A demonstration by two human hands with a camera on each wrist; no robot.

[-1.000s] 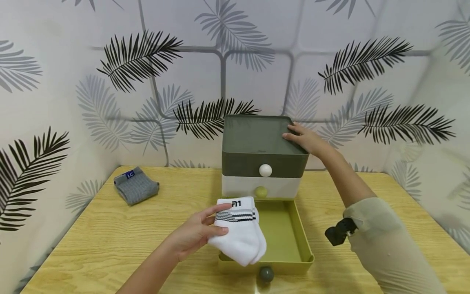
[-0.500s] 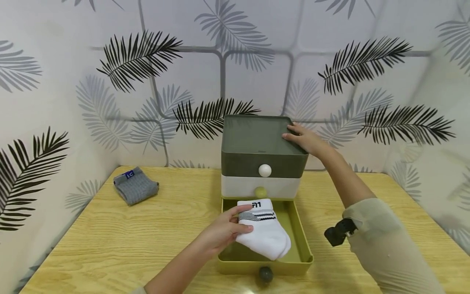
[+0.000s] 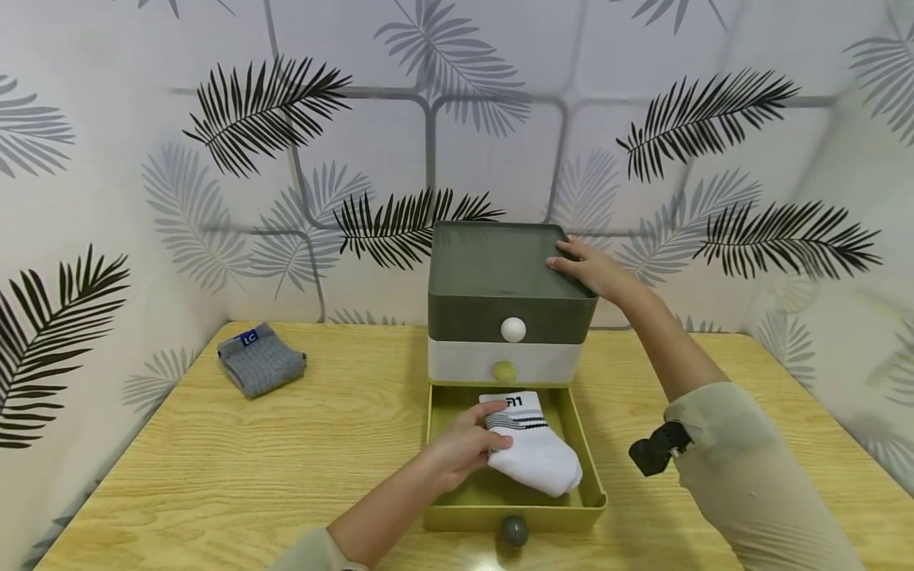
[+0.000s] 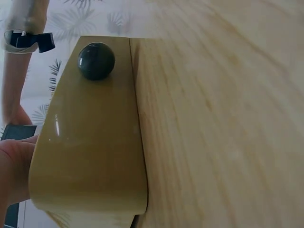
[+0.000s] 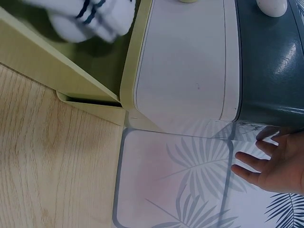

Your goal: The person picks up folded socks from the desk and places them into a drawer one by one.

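Note:
A pair of white socks [image 3: 537,458] with dark stripes at the cuff lies low inside the pulled-out yellow-green drawer [image 3: 550,519]. My left hand [image 3: 460,450] pinches the cuff end between thumb and fingers. In the left wrist view the drawer front [image 4: 90,133] hides the socks and most of that hand. Above the drawer stands the stacked drawer unit [image 3: 493,317], its white and dark green tiers pushed in. At its top right edge rests my right hand [image 3: 591,271]; the right wrist view shows fingers [image 5: 251,161] extended beside the unit's side.
A folded grey sock [image 3: 264,363] with a blue label lies at the back left of the wooden table [image 3: 286,468]. Behind the unit rises a leaf-patterned wall [image 3: 485,159]. A dark round knob [image 3: 514,531] sticks out from the drawer front.
My left hand has carried the white socks rightward from the drawer's front left and down into the drawer. My right hand has stayed on the unit's top edge.

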